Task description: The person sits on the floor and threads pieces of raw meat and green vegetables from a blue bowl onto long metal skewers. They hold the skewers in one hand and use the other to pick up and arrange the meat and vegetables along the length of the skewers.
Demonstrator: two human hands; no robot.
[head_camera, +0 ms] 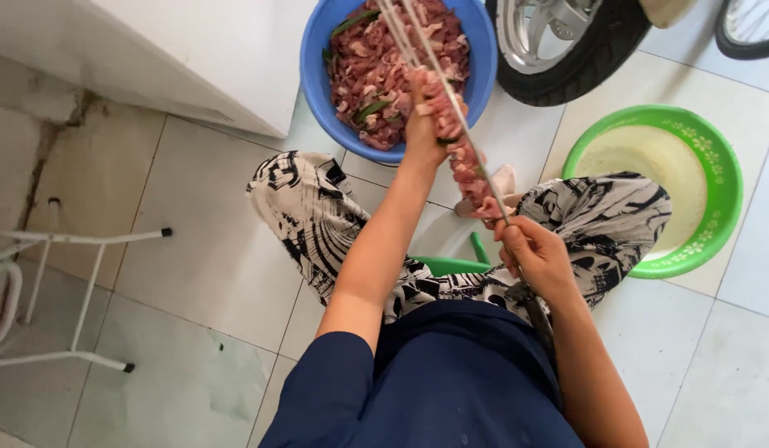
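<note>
— Where were the metal skewers [451, 99]?

— Slanting over the blue basin [315, 58] of chopped raw meat [376, 66], meat pieces [463, 158] threaded along them.

— And the hands?

— The right hand [535, 257] gripped the skewers' near end, away from the basin; the left hand [423, 124] pinched the threaded meat at the basin's rim. A green basin [716, 166] sat right of it.

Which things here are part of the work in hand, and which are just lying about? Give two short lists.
In use: left hand, right hand, metal skewers, threaded meat pieces, blue bowl of raw meat.

Lying about: green basin, motorbike tyre, white metal frame.
</note>
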